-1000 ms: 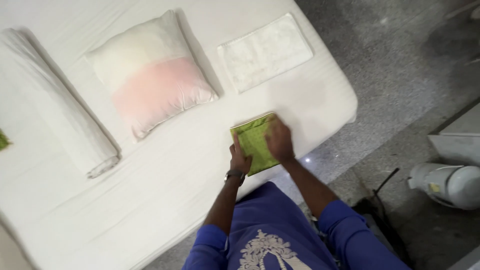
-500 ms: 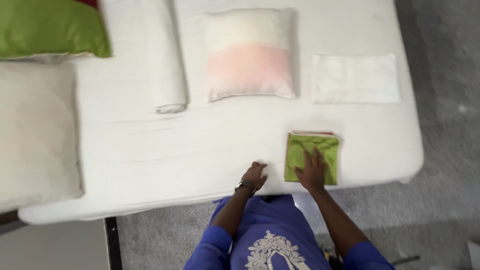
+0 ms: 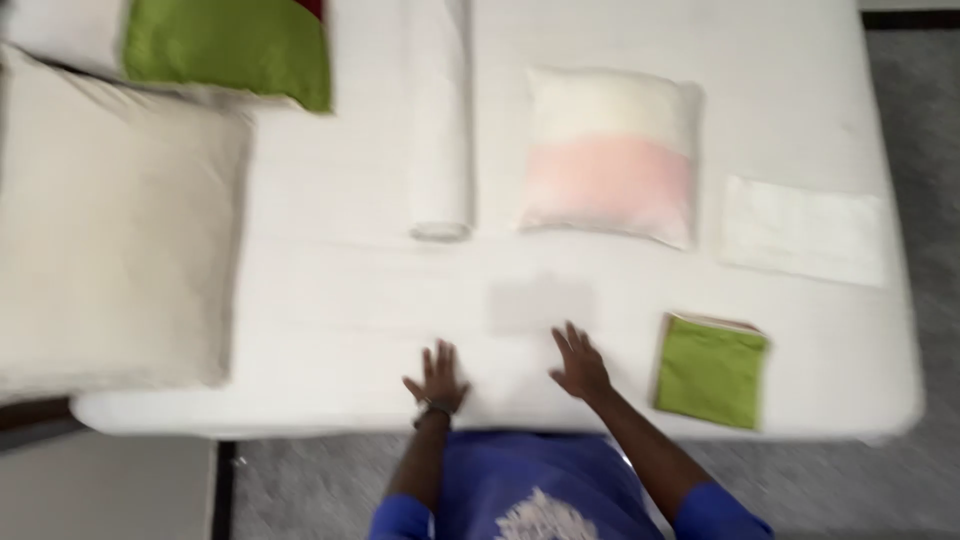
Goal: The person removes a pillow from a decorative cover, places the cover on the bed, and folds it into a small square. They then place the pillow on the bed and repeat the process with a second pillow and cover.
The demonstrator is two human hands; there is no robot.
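My left hand (image 3: 436, 376) and my right hand (image 3: 577, 362) lie flat with fingers spread on the white mattress (image 3: 330, 300), near its front edge. Neither hand holds anything. A folded green cloth (image 3: 711, 371) rests on the mattress to the right of my right hand, a short gap away. Above the hands lies a white and pink cushion (image 3: 612, 155), and left of it a rolled white towel (image 3: 440, 120). The picture is blurred by motion.
A folded white cloth (image 3: 802, 231) lies at the right. A large beige pillow (image 3: 110, 230) covers the left side, with a green pillow (image 3: 230, 45) behind it. Grey floor (image 3: 920, 120) runs along the right and front of the bed.
My right hand has left the green cloth and moved left; the cloth stays folded on the mattress. Both hands now rest spread on the sheet. The view has swung left.
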